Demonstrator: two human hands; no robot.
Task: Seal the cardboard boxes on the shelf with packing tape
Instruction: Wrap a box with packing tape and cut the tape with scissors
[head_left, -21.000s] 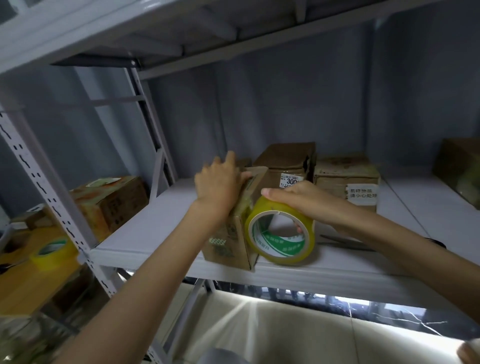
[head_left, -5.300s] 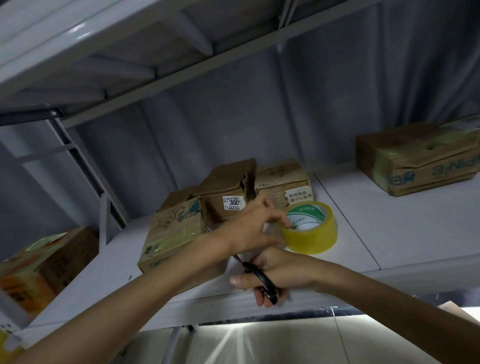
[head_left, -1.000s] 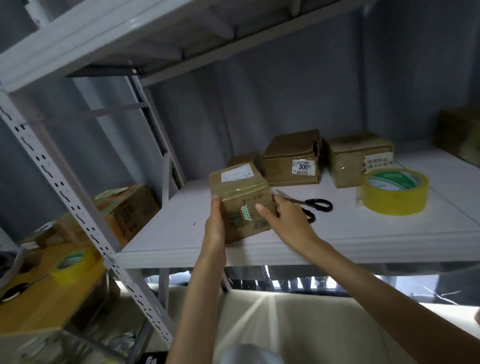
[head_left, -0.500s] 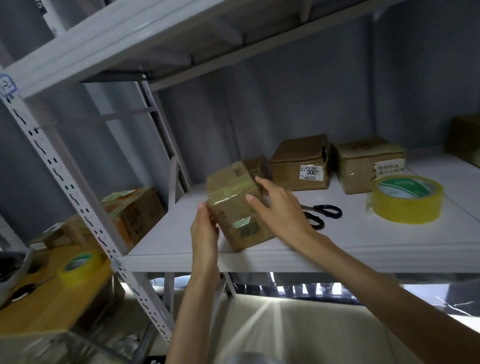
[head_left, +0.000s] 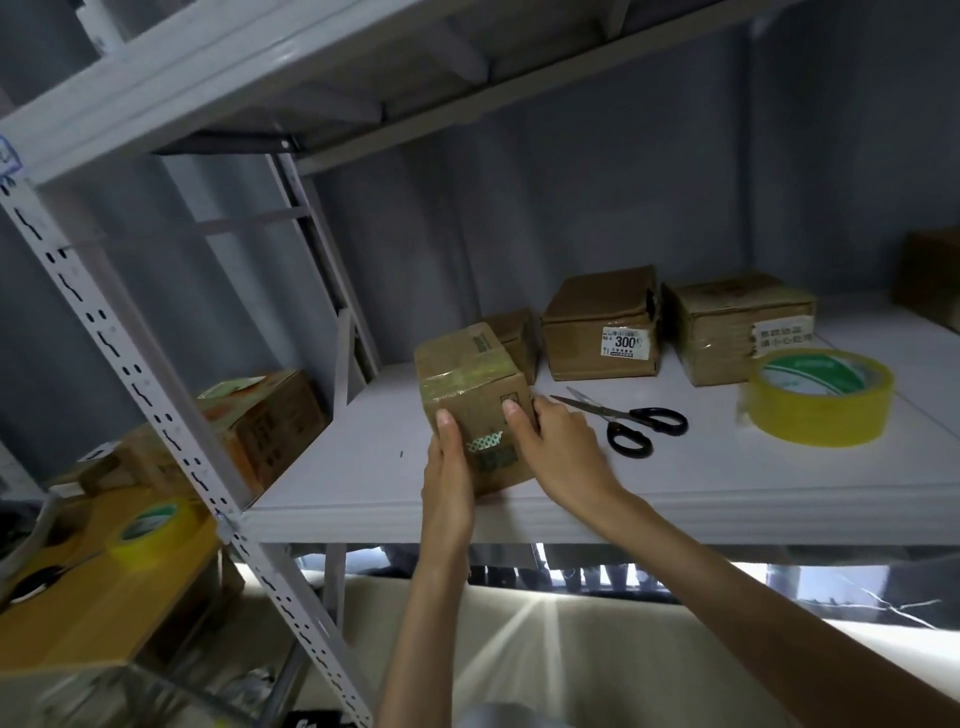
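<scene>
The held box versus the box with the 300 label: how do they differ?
The held box, gripped by the left hand and right hand, stands near the shelf front; the 300-label box sits untouched farther back. The held box shows glossy tape. Both are brown cardboard.

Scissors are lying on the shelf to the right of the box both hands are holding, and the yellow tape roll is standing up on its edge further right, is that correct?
Not quite. In the head view the yellow tape roll lies flat on the shelf, not on edge. The scissors do lie right of the box held by the left hand and right hand.
</scene>
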